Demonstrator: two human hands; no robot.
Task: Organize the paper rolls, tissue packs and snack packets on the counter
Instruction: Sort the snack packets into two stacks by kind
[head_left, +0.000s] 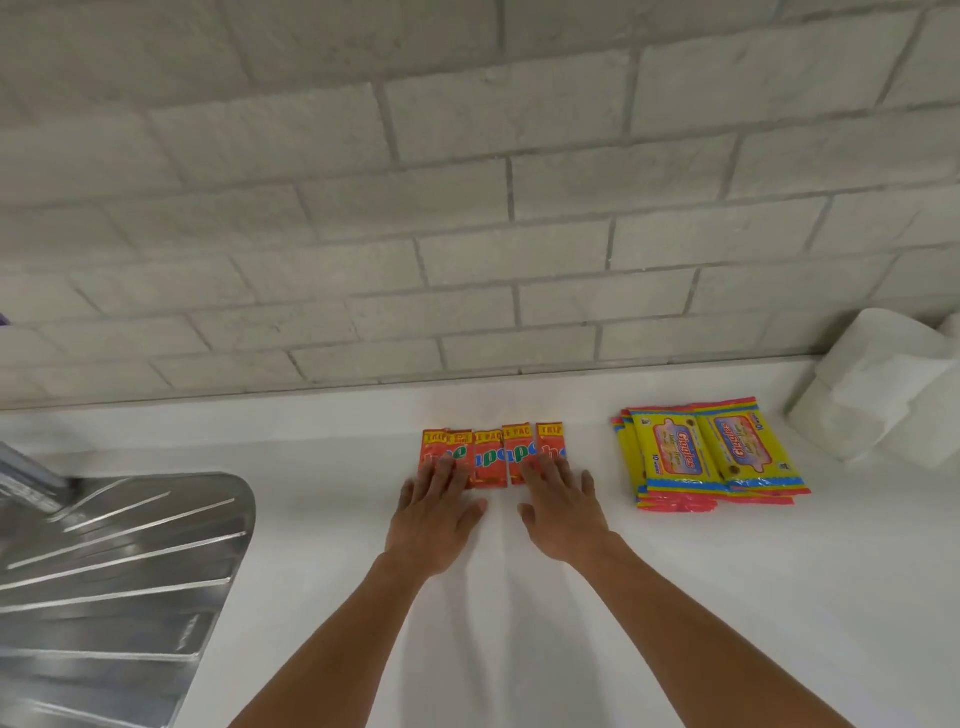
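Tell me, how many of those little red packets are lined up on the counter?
5 red snack packets sit in a row near the wall: first under the left hand, then, and the last under the right hand. They overlap, so others may be hidden.

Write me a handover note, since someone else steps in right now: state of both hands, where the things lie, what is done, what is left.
Left hand: flat, fingers straight, resting on the left end of the red packets.
Right hand: flat, fingers on the right end of that row.
Red packets: side by side in a row, some overlapping, mid-counter.
Yellow packs: overlapping pile to the right.
Paper rolls: far right against the brick wall.
Done: things grouped by kind.
Left: probably evening the red row and squaring the yellow pile.
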